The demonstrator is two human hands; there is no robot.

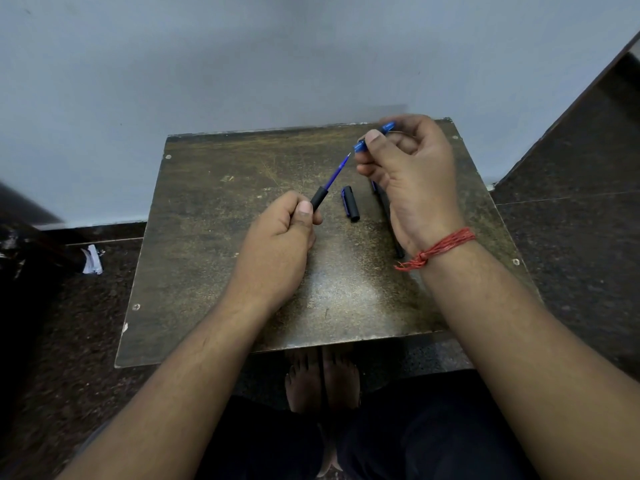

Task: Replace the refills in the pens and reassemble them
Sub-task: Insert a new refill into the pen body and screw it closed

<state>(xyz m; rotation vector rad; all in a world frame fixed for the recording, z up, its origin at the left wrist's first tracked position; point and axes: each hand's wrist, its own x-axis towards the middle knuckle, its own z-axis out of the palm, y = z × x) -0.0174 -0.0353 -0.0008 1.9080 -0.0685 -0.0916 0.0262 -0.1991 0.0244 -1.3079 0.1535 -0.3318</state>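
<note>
My left hand is closed around a black pen barrel, and a blue refill sticks out of it, tip pointing up and right. Between thumb and fingers, my right hand holds a blue pen front piece just beyond the refill's tip, not touching it. A black cap with a blue clip lies on the small worn table between my hands. Another dark pen lies on the table, mostly hidden under my right hand and wrist.
The table stands against a pale wall. Dark speckled floor surrounds it, with a crumpled white scrap of paper at the left. My bare feet show below the table's near edge. A red thread circles my right wrist.
</note>
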